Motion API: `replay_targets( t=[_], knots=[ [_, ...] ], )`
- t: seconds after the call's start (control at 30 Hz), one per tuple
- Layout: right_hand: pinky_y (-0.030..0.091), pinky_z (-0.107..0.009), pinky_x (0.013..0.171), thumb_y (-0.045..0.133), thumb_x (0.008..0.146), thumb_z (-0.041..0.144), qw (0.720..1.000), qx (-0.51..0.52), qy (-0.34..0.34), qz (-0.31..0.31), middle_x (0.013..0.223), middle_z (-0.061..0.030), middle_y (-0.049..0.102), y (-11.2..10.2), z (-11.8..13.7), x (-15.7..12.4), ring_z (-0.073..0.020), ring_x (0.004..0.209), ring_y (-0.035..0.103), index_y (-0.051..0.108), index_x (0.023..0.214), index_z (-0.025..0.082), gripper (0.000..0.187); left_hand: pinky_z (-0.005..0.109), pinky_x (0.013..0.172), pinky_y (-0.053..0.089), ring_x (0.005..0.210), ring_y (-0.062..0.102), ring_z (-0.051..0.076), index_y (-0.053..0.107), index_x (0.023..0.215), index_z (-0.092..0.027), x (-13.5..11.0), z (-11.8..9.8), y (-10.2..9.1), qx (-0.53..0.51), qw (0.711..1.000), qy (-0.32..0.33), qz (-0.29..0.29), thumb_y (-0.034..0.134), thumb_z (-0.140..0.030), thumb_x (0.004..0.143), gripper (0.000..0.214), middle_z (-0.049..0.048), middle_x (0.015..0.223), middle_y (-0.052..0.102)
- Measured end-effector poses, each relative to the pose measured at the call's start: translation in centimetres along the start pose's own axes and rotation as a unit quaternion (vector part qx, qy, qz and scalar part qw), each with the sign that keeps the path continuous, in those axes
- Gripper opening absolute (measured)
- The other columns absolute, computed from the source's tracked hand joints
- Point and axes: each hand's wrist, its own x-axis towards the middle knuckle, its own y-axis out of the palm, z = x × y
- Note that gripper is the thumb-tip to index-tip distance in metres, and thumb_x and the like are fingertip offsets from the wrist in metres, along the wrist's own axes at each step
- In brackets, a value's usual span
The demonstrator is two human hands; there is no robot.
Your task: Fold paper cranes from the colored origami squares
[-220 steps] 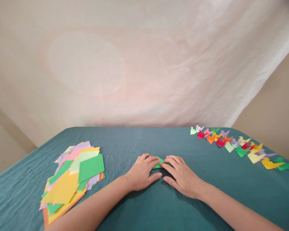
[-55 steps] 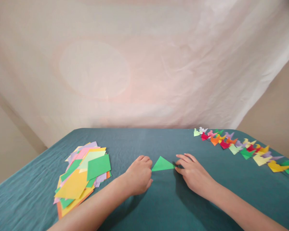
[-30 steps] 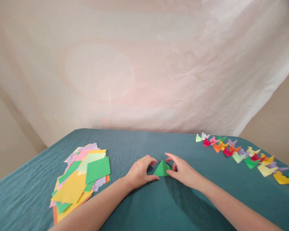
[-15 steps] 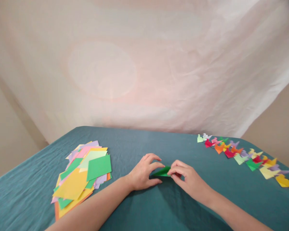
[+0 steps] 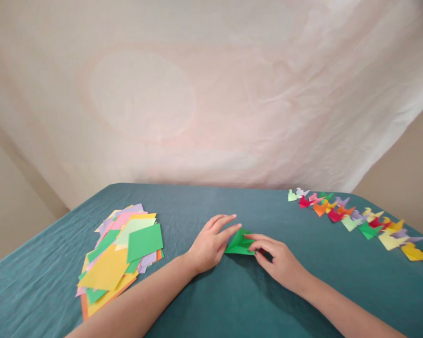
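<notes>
A folded piece of green origami paper (image 5: 239, 247) stands partly raised on the cloth, a fold showing on its upper side. My right hand (image 5: 278, 261) pinches its right end, with the index finger over the top and the thumb at the lower edge. At the left end, my left hand (image 5: 210, 245) rests with its fingers stretched out and slightly apart, close against the paper. The left thumb is mostly hidden.
Loose coloured paper squares (image 5: 107, 267) lie in an overlapping pile on the left. Along the right side run rows of small folded paper birds (image 5: 370, 230) in several colours. A teal cloth (image 5: 204, 305) covers the table, and a pale fabric backdrop (image 5: 211, 108) hangs behind it.
The green paper has gone from a narrow, flat-looking shape to a wider, raised one. My left thumb has drawn in, and my right index finger has reached over the paper.
</notes>
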Motion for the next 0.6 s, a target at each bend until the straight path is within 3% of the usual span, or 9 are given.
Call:
replay_targets(
  t=[0.17, 0.33, 0.6],
  knots=[
    [0.044, -0.035, 0.091, 0.047, 0.080, 0.014, 0.998, 0.037, 0.049, -0.013, 0.117, -0.0069, 0.059, -0.1, -0.3, 0.1, -0.0197, 0.105, 0.056, 0.061, 0.085, 0.022, 0.016, 0.048, 0.104, 0.029, 0.132, 0.020, 0.027, 0.045, 0.127, -0.028, -0.1, -0.2, -0.1, 0.062, 0.996, 0.036, 0.062, 0.042, -0.005, 0.080, 0.053, 0.0021, 0.145, 0.027],
    [0.043, -0.035, 0.091, 0.049, 0.079, 0.014, 0.997, 0.053, 0.051, -0.026, 0.111, -0.0072, 0.061, -0.1, -0.4, 0.0, -0.0193, 0.103, 0.057, 0.060, 0.082, 0.021, 0.013, 0.049, 0.104, 0.029, 0.132, 0.018, 0.027, 0.048, 0.124, -0.026, -0.2, -0.2, 0.1, 0.088, 0.994, 0.031, 0.063, 0.044, -0.006, 0.081, 0.048, 0.0025, 0.144, 0.028],
    [0.045, -0.035, 0.087, 0.052, 0.077, 0.016, 0.991, 0.108, 0.079, -0.028, 0.108, -0.0075, 0.061, 0.0, -1.3, -0.1, -0.0188, 0.096, 0.059, 0.060, 0.079, 0.019, 0.008, 0.046, 0.102, 0.029, 0.128, 0.028, 0.026, 0.060, 0.107, -0.025, 0.0, 0.0, -0.3, 0.100, 0.991, 0.049, 0.071, 0.050, -0.022, 0.087, 0.023, 0.0019, 0.131, 0.048]
  ],
)
